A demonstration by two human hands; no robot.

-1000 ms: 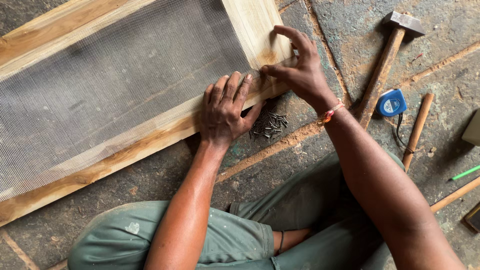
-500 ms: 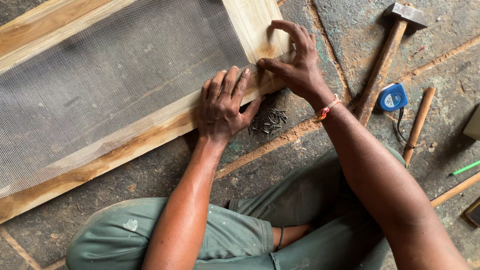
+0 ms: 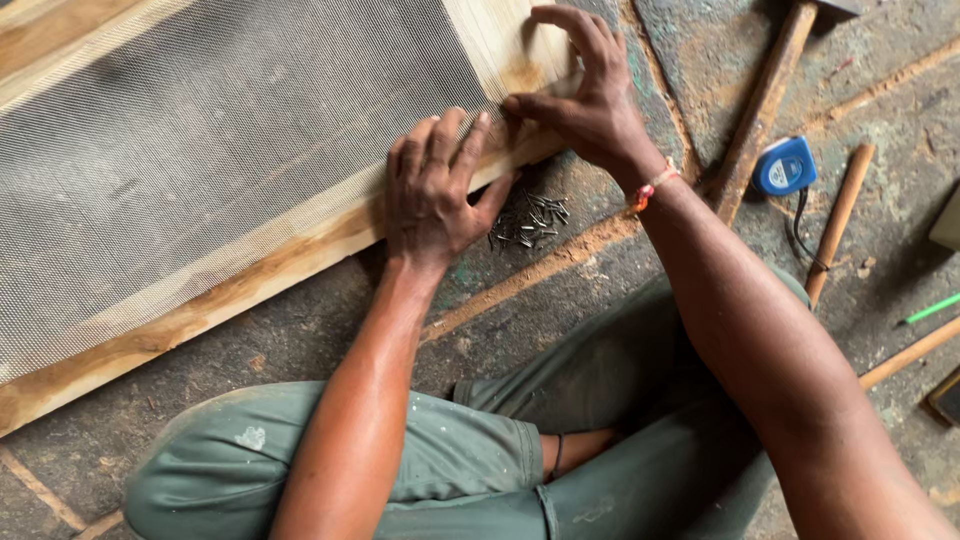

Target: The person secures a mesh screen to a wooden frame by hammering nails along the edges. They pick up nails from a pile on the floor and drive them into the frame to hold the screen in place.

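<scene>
A wooden frame (image 3: 290, 260) covered with grey wire mesh (image 3: 210, 150) lies on the floor in front of me. My left hand (image 3: 435, 190) presses flat on the frame's lower rail near its corner, fingers spread over the mesh edge. My right hand (image 3: 585, 95) rests on the corner of the frame, thumb and forefinger pinched together at the mesh edge; whether they hold something small I cannot tell. A small heap of nails (image 3: 528, 222) lies on the floor just below the corner, next to my left thumb.
A hammer (image 3: 765, 95) with a wooden handle lies to the right of the frame. Beside it are a blue tape measure (image 3: 785, 165), a wooden stick (image 3: 840, 215), another stick (image 3: 910, 352) and a green pencil (image 3: 930, 309). My crossed legs in green trousers (image 3: 470, 470) fill the bottom.
The view has shifted slightly. My right hand's fingers have drawn closer into a pinch at the frame corner. My left hand stays pressed on the rail.
</scene>
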